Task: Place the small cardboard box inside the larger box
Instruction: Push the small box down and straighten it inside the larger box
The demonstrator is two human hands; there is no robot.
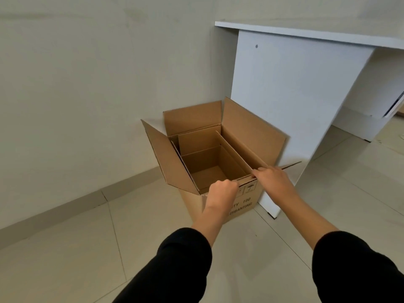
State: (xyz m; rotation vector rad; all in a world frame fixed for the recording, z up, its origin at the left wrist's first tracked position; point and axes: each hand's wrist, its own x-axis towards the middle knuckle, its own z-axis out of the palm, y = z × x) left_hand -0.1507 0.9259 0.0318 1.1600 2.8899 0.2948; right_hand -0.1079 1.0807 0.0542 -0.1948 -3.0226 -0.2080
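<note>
The larger cardboard box stands on the floor with its flaps spread open. The small cardboard box sits inside it, open at the top, its flaps upright and its bottom bare. My left hand is closed over the near rim of the small box. At the near right corner, my right hand pinches the end of the small box's right flap and lies over the larger box's near flap. The fingertips of both hands are hidden.
A white desk stands directly right of the box, its side panel almost touching the right flap. A pale wall with a skirting strip runs behind and to the left. The floor is light tile.
</note>
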